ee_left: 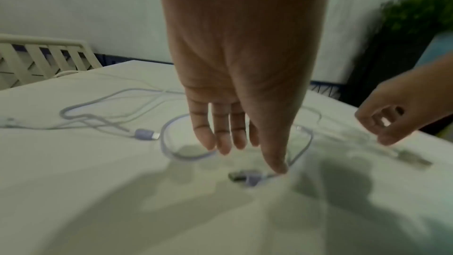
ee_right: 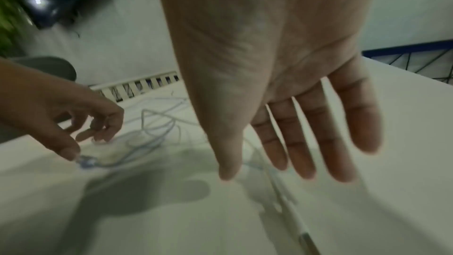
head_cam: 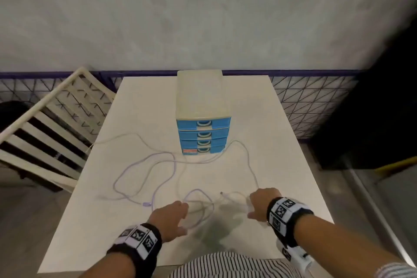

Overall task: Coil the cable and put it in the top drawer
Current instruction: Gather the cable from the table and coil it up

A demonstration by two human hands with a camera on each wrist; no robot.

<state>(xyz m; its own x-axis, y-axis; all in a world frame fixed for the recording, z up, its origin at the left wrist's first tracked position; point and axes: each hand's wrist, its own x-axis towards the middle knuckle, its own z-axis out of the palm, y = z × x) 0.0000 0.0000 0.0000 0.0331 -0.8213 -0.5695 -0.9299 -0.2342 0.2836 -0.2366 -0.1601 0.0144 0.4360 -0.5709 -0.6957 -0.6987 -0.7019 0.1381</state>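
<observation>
**Barely started – cable's loose, drawers shut**

So tbh you're right at the beginning here. The purple cable (head_cam: 144,178) is sprawled in loose loops across the table (head_cam: 282,165), no coil formed at all. There's also a white cable (head_cam: 246,160) tangled over it, running up past the drawer unit (head_cam: 203,119) at the back, so watch which one you're grabbing.

Your left hand (head_cam: 169,216) is down at the near loop, grip relaxed w/ fingers fairly straight. In the left wrist view the thumb tip is at or just beside the purple plug (ee_left: 245,176), but nothing's pinched yet. Right hand (head_cam: 262,204) hovers over the white cable's end, grip wide, fingers spread, holding nothing.

Top drawer (head_cam: 204,124) looks closed, same as the other three.

Left to do, imo: basically everything. Pick up the plug end, separate it from the white cable, wind it, open the top drawer, drop it in.
</observation>
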